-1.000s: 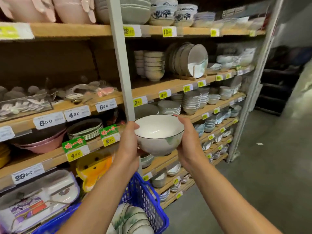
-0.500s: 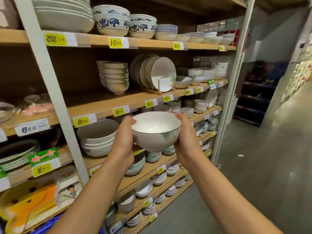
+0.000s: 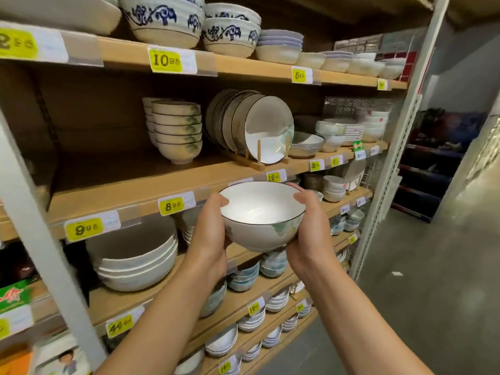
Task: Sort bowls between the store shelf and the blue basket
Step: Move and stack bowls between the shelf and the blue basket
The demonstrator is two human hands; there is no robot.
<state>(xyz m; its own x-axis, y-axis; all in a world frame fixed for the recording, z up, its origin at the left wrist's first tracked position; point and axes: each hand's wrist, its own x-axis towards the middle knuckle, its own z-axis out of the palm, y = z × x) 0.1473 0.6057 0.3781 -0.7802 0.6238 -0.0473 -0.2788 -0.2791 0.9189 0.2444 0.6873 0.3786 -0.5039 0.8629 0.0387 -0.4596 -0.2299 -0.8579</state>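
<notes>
- Both bare forearms reach forward and upward from the lower edge of the view, roughly side by side, wrists slightly bent.
- The left hand point(image 3: 208, 239) and the right hand point(image 3: 307, 239) are apart, one on either side of a round white ceramic bowl with a thin dark rim and a faint green motif point(image 3: 259, 212).
- Each hand grips the bowl. The palms cup its lower wall, the left thumb lies at the near-left rim and the right thumb at the far-right rim.
- The bowl sits mouth up and close to level between the palms, in the air just in front of the light wooden shelf board point(image 3: 135, 180) and resting on no shelf.
- Beyond the left hand a yellow price tag point(image 3: 171, 205) is fixed to that board's edge.
- Above and beyond the left hand stands a stack of similar green-marked bowls point(image 3: 177, 131). Above the right hand, dark-rimmed plates point(image 3: 267, 131) stand on edge in a wooden rack.
- Below and to the left of the left hand lies a stack of large white bowls point(image 3: 135, 263).
- The fingers of both hands are hidden behind and beneath the held bowl, and so is its foot.
- The bowl also covers part of the tags on the board's edge behind it.
- The blue-patterned bowls point(image 3: 165, 20) high above are cut off by the top edge, and the small tags farther right are too blurred to read.
</notes>
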